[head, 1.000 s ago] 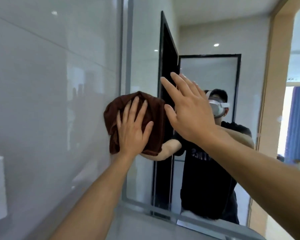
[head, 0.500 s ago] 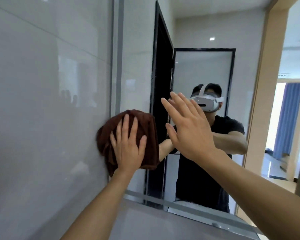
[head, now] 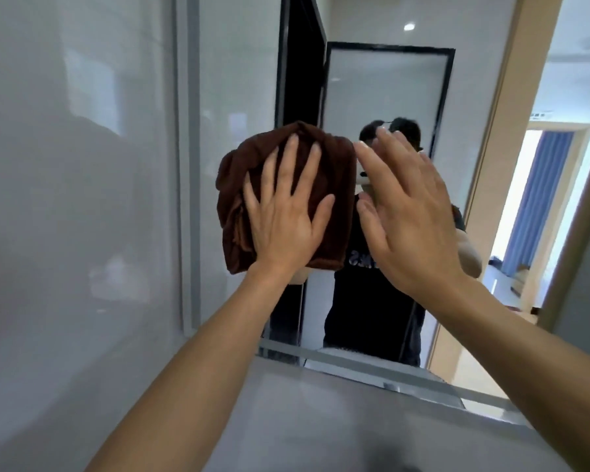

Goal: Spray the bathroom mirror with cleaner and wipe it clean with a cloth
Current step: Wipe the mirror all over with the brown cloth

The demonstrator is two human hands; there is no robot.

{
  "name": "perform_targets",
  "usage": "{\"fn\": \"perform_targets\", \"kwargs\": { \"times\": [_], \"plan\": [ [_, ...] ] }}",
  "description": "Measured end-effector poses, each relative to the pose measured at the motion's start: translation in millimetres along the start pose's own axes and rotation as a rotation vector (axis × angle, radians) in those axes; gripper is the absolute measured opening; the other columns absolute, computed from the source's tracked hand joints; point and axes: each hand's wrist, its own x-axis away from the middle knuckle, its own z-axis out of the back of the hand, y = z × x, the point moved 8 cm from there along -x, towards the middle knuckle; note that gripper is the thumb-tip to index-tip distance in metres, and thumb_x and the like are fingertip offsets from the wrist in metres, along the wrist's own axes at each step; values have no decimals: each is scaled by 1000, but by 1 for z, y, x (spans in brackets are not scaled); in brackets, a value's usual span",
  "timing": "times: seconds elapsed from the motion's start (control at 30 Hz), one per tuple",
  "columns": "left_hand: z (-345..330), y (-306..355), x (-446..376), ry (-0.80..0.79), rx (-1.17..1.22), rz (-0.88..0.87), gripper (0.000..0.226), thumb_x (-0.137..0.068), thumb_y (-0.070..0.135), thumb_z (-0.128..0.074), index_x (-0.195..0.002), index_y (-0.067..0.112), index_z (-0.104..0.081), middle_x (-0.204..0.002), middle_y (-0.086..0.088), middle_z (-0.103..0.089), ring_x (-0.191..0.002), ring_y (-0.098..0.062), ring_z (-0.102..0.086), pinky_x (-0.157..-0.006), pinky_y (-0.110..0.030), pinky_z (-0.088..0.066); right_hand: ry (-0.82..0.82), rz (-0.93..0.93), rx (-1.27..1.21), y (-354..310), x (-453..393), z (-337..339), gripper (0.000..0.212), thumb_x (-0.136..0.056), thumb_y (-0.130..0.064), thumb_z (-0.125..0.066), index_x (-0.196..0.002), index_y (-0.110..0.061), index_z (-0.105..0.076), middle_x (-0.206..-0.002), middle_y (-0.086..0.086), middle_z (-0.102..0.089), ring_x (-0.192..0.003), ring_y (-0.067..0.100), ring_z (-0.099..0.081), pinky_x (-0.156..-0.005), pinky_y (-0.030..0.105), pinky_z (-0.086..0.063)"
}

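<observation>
STEP: wiping is proceeding | left hand (head: 283, 219) is pressing brown cloth (head: 280, 199) flat on bathroom mirror (head: 382, 107), fingers straight | right hand (head: 413, 216) is hovering, released | NEXT: likely sweeping the cloth across unwiped glass.

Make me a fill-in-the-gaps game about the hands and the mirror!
1. The cloth is ____ in colour.
2. The ____ hand presses the cloth flat on the mirror.
3. The right hand holds ____, fingers spread.

Missing words: brown; left; nothing
</observation>
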Motion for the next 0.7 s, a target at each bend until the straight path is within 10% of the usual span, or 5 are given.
{"fn": "perform_targets", "kwargs": {
  "times": [0.37, 0.7],
  "plan": [
    [-41, -125, 209, -131, -30, 254, 64, -100, 51, -28, -154, 16, -28, -164, -14, -22, -148, -36, -24, -114, -63, -20, -161, 136, -148, -66, 100, -80, 58, -94, -13, -56, -151, -15, -42, -161, 11, -31, -152, 26, -22, -121, 48, -22],
    [-61, -58, 255, -28, 35, 346, 66, -102, 49, -22, -154, 9, -27, -161, -21, -25, -149, -37, -24, -117, -59, -17, -149, 15, -257, -26, 202, -81, 51, -92, 0, -55, -143, -6, -51, -154, 14, -41, -148, 26, -33, -119, 50, -26]
  ]
}}
